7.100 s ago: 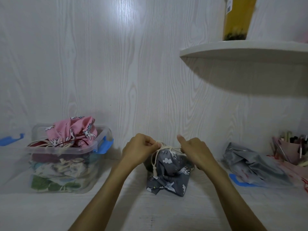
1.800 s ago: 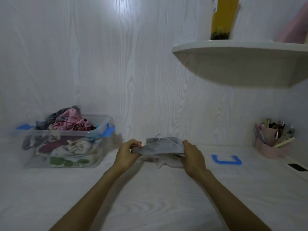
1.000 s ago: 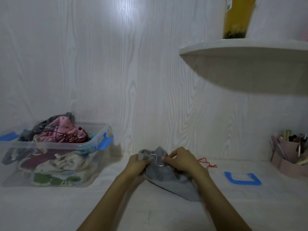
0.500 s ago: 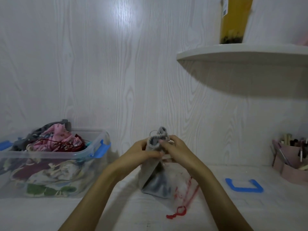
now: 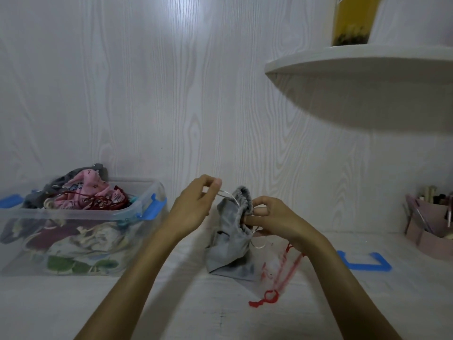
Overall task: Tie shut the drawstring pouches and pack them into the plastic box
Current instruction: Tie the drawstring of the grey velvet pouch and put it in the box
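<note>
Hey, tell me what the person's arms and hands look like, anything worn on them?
Both forearms are bare as far as the frame shows: no sleeves reach into view. The left hand and right hand wear no gloves, and no watch, bracelet or ring shows on either wrist or on the fingers that are visible. Nails look short and unpainted.

The plastic box (image 5: 147,212) gets cut off at the left edge, the pen holder (image 5: 426,231) at the right, and the red cord (image 5: 282,273) is blurred.

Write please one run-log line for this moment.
left hand: pinches pale cord | right hand: grips grey pouch mouth | pouch: untied, on table | plastic box: open
</note>
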